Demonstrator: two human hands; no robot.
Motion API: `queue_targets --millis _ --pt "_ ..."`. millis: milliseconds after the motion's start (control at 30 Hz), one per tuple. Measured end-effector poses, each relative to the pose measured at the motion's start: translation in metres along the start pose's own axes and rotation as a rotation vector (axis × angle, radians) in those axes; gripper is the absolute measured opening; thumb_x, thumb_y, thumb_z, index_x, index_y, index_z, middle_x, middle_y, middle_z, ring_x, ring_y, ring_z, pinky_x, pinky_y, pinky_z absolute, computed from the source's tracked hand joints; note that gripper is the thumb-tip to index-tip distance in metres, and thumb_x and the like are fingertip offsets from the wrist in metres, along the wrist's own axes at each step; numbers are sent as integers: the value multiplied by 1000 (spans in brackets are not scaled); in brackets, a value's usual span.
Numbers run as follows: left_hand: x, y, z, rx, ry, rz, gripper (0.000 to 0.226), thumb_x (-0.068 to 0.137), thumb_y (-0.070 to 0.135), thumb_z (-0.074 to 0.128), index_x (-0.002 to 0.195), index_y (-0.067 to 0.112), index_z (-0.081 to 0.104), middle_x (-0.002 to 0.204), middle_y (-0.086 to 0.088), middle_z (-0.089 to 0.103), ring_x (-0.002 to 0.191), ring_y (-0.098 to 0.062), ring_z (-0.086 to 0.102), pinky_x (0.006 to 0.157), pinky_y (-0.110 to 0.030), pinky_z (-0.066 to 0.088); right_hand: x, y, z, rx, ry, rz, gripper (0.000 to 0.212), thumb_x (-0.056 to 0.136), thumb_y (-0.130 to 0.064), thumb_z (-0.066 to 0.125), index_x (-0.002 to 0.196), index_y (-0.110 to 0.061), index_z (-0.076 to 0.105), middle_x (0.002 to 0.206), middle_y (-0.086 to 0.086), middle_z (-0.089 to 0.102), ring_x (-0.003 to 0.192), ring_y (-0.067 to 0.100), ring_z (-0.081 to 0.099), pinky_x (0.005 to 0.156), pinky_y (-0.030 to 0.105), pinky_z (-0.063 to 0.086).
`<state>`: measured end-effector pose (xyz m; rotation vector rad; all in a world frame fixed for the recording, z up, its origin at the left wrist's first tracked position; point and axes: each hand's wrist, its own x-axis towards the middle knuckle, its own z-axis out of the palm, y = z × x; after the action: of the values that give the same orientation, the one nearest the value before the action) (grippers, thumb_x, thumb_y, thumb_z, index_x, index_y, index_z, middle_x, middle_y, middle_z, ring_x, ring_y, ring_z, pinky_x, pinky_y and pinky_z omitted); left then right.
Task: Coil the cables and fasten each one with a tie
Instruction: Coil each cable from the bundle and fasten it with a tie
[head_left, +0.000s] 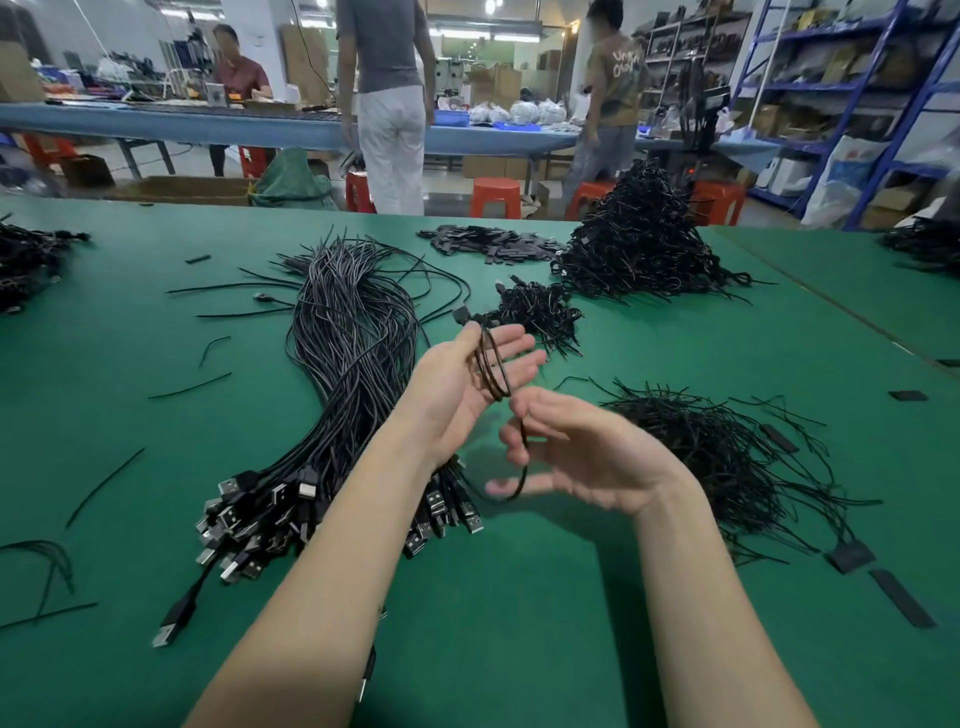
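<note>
A thin black cable (493, 369) was wound in a few loops around the left hand (470, 379), which was raised above the counter with its palm turned up and inward and its fingers held straight, pointing away; the cable's plug end stood out past the fingertips. The cable's loose tail ran down into the right hand (576, 457), blurred, held just below and beside the left with its palm facing left, its grip a pinch of thumb and curled fingers on the strand. Both bare forearms reached forward over the green counter (519, 623). Under the left wrist lay a long bundle of black USB cables (353, 338). To the right lay a heap of thin black wire ties (727, 457), and farther back a tall pile of coiled black cables (639, 244).
</note>
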<state>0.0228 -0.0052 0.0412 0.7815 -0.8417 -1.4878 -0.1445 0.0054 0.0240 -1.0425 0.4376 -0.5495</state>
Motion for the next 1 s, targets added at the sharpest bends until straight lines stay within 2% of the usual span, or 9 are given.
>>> queue_targets --millis 100,167,267,400,533,633,700,867,1000 --pt "-2 8 -6 -262 -111 -28 51 111 26 26 121 -11 58 122 -27 67 104 -33 71 80 -28 61 -4 7 -9 33 -67 129 12 96 -15 60 105 -22 56 78 2 57 63 11 59 57 25 60" --pt "-5 14 -12 -310 -155 -40 49 110 25 28 120 -11 61 124 -26 66 100 -28 73 73 -23 61 -6 6 -15 7 24 149 14 96 -14 56 108 -23 54 69 -3 50 51 4 50 36 11 42" --pt "-9 21 -23 -297 -249 -51 48 108 25 33 118 -7 68 130 -24 64 91 -21 74 67 -18 59 -5 4 -22 195 220 112 14 92 -10 62 102 -16 54 64 -5 45 43 0 40 26 10 26" --pt "-12 19 -27 216 -384 -126 45 107 30 37 110 2 73 122 -19 69 82 -18 74 61 -17 55 1 -2 -22 509 442 -47 11 85 -7 59 91 -10 50 68 3 53 43 2 37 28 13 28" --pt "-5 4 -19 845 -386 -224 48 109 32 35 109 -1 70 106 -14 76 96 -23 73 82 -29 60 9 -9 -14 261 580 -123 3 97 -9 55 100 -9 55 72 4 57 46 3 31 31 12 22" --pt "-1 -6 -16 1093 -129 -39 46 107 40 36 96 15 73 81 8 77 81 -5 71 84 -32 56 19 -9 -2 43 518 -192 9 99 -15 56 92 -13 62 77 -1 58 48 4 36 35 13 25" --pt "2 -8 -15 975 31 102 45 108 39 36 87 23 72 69 18 72 71 2 68 74 -25 49 23 -3 4 -51 438 -224 11 100 -18 55 95 -16 65 80 -4 58 52 5 41 41 15 31" --pt "5 -6 -5 9 16 23 49 111 28 25 110 0 66 109 -15 75 102 -22 72 82 -26 59 17 9 5 -150 297 -56 13 100 -17 58 97 -22 70 84 -2 63 59 11 54 50 21 47" --pt "3 -9 -1 65 1 22 49 111 28 25 101 2 66 98 -14 76 94 -23 74 79 -27 59 18 10 3 -146 371 -74 21 100 -4 54 94 -17 70 78 -1 62 50 7 47 40 16 36"
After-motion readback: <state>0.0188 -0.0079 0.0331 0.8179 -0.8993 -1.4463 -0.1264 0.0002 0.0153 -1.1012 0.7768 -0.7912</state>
